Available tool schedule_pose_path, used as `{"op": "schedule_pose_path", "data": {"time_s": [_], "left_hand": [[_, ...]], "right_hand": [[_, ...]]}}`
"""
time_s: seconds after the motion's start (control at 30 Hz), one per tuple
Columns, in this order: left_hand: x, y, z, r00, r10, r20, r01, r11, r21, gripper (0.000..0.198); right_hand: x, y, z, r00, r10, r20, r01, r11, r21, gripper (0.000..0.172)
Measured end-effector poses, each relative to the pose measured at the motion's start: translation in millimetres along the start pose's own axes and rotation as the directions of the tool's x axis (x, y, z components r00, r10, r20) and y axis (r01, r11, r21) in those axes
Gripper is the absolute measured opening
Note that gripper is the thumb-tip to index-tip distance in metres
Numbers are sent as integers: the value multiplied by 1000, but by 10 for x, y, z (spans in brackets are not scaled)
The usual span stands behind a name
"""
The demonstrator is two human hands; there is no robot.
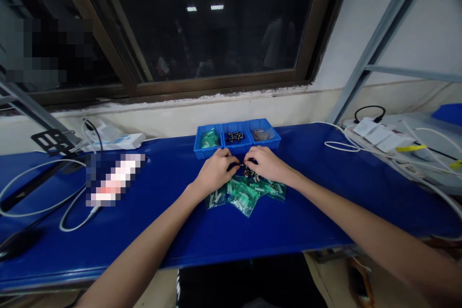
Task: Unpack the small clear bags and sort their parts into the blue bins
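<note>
My left hand (215, 171) is closed in a pinch above the blue table, its thumb and fingertips turned toward the other hand. Opposite it, my right hand (269, 163) also pinches, with its fingertips almost meeting the left ones. Something tiny and dark shows between the fingertips, too small to name. Just below the right fingers lies a small pile of dark and silvery parts (251, 173), partly covered by that hand. Nearer to me, several green-tinted plastic bags (244, 198) with pale strips inside overlap on the table.
Behind my hands, three joined blue bins hold green bags (210, 138), small black-and-silver parts (234, 136) and brownish clear pieces (263, 134). Cables and a white power strip (126, 141) lie at left. White adapters (377, 134) and more cables crowd the right. A metal frame (378, 43) rises there.
</note>
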State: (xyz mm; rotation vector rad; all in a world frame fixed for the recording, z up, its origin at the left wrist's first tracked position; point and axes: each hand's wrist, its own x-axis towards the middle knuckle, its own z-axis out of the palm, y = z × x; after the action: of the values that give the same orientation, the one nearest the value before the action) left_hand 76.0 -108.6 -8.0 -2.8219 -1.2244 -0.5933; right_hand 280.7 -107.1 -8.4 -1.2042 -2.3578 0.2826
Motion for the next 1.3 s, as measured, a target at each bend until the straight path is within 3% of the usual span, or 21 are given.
{"op": "schedule_pose_path", "data": {"time_s": [0.2,0.43,0.7,1.0,1.3], "left_hand": [[-8,-2,35,999,26,-35,-26,1000,4,16],[-8,53,-28,997,36,-68,-38,999,-26,9],[-16,97,-73,995,-4,-95,-6,995,-105,8],[-8,71,-68,988,-35,-152,3,980,-200,13],[-9,86,-95,984,-30,-174,-3,982,-190,13]], "right_hand": [[1,-13,14,999,-52,-6,52,999,12,19],[5,-108,-30,999,-14,-40,17,998,54,11],[10,-128,-67,991,-42,-125,50,997,67,4],[11,-170,-121,990,-12,-141,32,990,139,15],[6,-178,-107,994,-16,-110,35,983,178,21]]}}
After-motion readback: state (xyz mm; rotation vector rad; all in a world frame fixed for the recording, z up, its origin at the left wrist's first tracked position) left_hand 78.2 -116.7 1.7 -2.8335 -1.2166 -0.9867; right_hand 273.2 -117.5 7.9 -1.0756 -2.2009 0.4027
